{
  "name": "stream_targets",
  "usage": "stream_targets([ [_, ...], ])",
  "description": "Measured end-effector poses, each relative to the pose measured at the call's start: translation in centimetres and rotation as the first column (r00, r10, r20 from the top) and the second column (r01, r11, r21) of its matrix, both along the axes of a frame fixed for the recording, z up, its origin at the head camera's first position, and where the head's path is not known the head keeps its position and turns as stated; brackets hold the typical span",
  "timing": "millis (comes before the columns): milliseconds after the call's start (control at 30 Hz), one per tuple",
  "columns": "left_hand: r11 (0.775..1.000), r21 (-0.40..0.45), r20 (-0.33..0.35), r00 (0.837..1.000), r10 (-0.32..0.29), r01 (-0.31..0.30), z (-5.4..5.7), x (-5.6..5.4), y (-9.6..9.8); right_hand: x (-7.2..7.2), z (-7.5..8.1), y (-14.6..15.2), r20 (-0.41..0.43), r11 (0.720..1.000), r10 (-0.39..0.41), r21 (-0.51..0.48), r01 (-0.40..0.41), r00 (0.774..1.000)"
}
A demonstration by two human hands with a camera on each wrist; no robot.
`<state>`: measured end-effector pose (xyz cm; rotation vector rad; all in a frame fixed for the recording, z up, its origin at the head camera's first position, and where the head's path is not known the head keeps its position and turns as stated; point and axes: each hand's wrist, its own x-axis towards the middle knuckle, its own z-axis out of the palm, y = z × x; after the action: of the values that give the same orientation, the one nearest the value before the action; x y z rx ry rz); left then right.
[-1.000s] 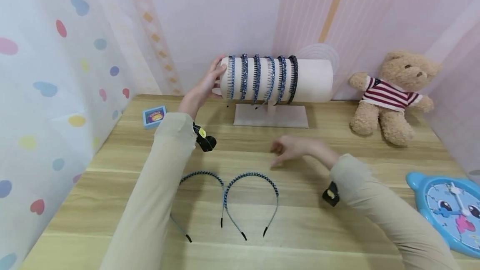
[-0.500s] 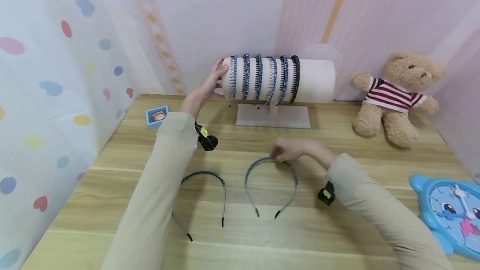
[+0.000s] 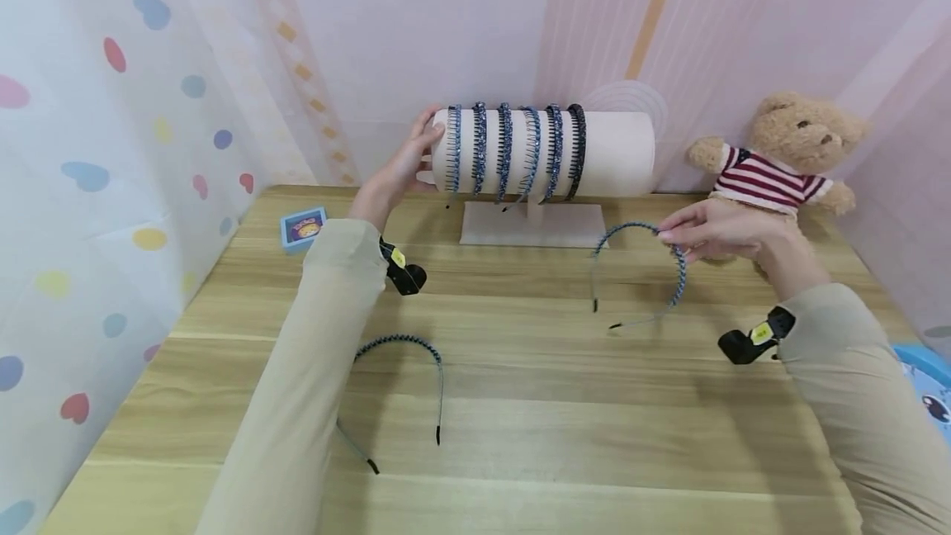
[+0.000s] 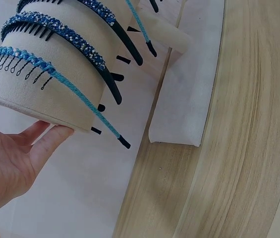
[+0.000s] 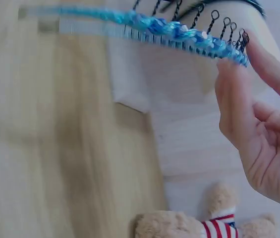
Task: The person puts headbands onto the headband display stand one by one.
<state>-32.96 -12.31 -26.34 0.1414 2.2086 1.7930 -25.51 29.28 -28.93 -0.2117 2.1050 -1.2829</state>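
Note:
At the back of the table stands a cream headband display roll (image 3: 620,153) on a flat base (image 3: 531,231). Several blue and dark toothed headbands (image 4: 65,34) sit side by side around its left and middle part. My left hand (image 3: 401,168) grips the roll's left end, thumb and fingers about its edge in the left wrist view. My right hand (image 3: 731,229) pinches a blue beaded headband (image 5: 179,30) at the top of its arch, between thumb and fingers. It hangs in the air right of the base, its tips pointing down. Another blue headband (image 3: 404,339) lies on the table, partly behind my left sleeve.
A teddy bear (image 3: 768,180) in a striped top sits at the back right, partly behind my right hand. A blue toy clock (image 3: 921,378) shows at the right edge, partly covered by my sleeve. A small blue box (image 3: 303,229) lies at the back left.
My right hand has picked up the right-hand headband from the table and carried it up and rightward toward the bear. My left hand has stayed on the roll's end.

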Motion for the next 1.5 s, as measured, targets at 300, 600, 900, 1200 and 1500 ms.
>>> stream_targets([
  [300, 1.0, -0.023, -0.013, 1.0, -0.007, 0.006, 0.1, 0.2, 0.2, -0.5, 2.2, 0.0, -0.029, 0.912, -0.345, -0.247, 0.328, 0.938],
  [600, 1.0, -0.004, -0.017, 1.0, -0.003, 0.003, -0.1, 0.2, 0.4, -1.3, 5.6, -3.7, -0.089, 0.729, -0.597, -0.476, 0.493, 0.797],
  [900, 1.0, -0.001, -0.022, 1.0, 0.002, -0.002, 0.0, 0.2, 0.2, -2.7, 5.3, -6.5, -0.683, 0.886, -0.349, -0.017, 0.464, 0.642],
  [1200, 1.0, -0.004, -0.015, 1.0, -0.006, 0.006, -0.1, 0.2, 0.2, -3.7, 4.8, -7.4, -0.781, 0.955, -0.061, 0.136, 0.264, 0.621],
  [1500, 1.0, 0.012, -0.011, 1.0, -0.016, 0.016, -0.4, 0.3, 1.0, -3.7, 4.9, -8.1, -0.79, 0.975, -0.088, 0.056, 0.214, 0.607],
])
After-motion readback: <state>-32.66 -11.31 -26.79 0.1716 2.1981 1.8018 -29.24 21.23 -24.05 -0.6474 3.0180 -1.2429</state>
